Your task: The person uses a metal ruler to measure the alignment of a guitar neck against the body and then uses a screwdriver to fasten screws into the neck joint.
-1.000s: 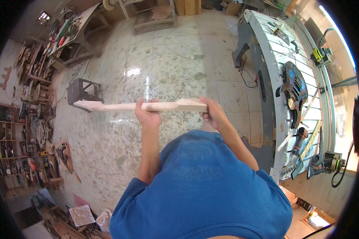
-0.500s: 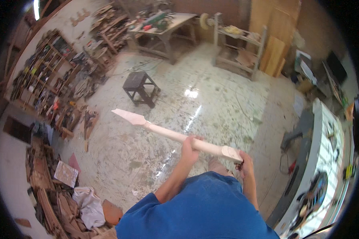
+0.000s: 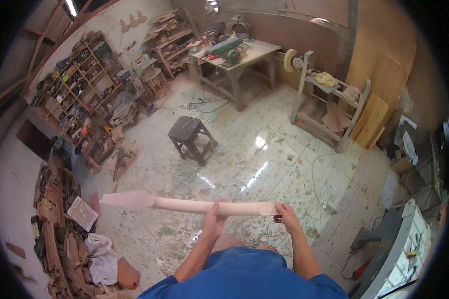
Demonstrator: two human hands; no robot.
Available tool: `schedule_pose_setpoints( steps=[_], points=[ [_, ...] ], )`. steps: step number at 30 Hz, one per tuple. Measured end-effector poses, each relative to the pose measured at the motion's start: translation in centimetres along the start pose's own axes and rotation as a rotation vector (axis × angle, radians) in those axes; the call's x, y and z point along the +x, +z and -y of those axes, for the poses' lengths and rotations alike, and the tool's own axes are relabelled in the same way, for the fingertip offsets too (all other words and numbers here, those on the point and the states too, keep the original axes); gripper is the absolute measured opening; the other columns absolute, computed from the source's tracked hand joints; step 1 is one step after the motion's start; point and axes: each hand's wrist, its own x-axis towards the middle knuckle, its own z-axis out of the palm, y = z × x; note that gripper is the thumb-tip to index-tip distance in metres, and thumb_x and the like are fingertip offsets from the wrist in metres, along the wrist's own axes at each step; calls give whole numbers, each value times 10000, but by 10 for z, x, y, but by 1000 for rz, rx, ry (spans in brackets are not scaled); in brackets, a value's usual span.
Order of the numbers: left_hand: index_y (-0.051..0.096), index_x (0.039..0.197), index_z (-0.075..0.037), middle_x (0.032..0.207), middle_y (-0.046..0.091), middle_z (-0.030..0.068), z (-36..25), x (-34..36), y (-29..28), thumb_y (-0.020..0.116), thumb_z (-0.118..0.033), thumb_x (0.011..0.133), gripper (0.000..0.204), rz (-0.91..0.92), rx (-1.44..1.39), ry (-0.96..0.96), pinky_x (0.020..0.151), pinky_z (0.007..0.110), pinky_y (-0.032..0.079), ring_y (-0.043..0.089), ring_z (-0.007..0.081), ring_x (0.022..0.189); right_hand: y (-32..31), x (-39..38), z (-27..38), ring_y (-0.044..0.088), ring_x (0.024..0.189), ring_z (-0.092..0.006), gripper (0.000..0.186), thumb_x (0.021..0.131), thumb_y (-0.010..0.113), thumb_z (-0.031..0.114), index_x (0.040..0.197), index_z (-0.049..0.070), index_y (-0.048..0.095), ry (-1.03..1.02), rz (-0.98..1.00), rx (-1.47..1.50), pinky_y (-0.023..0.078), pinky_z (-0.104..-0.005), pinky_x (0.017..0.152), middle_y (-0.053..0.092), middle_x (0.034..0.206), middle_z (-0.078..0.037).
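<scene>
A pale, bare wooden guitar neck [image 3: 184, 205] lies almost level across the front of my body. Its broad, pointed headstock [image 3: 129, 199] is at the left and its squared heel at the right. Around the shaft, right of its middle, my left hand [image 3: 214, 223] is closed, fingers on the far side and partly hidden. My right hand [image 3: 287, 218] pinches the heel end between thumb and fingers. Both hands hold the neck above the dusty tiled floor [image 3: 244, 174].
A dark plastic stool [image 3: 189, 137] stands ahead. Behind it is a workbench [image 3: 254, 52] with tools, and a wooden frame stand [image 3: 329, 94] with a round wheel. Shelves [image 3: 80, 74] line the left wall; wood scraps [image 3: 52, 234] lie below. A white-topped bench [image 3: 409, 249] is at right.
The guitar neck has swung from a slant to nearly level, its headstock coming down and nearer on the left. Both hands moved left with it. The view has tilted up toward the far wall.
</scene>
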Motion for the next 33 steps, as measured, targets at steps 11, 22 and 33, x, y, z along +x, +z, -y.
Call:
schedule_pose_setpoints(
  steps=[11,22,33],
  points=[
    [629,1322,-70,1301,685,72,-64,167,-48,534,-410,1072,433,-70,20,40,947,398,549,660,204,1146,175,132,103,505,1283,-434,803,807,822,441,1413,-5,543,-920,177,-1149,424,-474,1099,586,1327,-276],
    [629,1266,-46,1217,708,109,-220,326,-68,472,-476,1086,492,-8,-168,159,975,378,533,683,218,1111,375,254,175,694,915,-421,442,743,824,217,1114,92,617,-557,167,-1387,548,-497,805,717,971,-193],
    [442,1371,-6,1265,641,198,-362,432,-110,353,-525,1097,593,-361,-410,497,971,473,566,683,335,1127,471,415,203,694,841,-426,512,745,881,329,1060,67,573,-780,401,-1384,533,-514,726,703,890,-199]
  ],
)
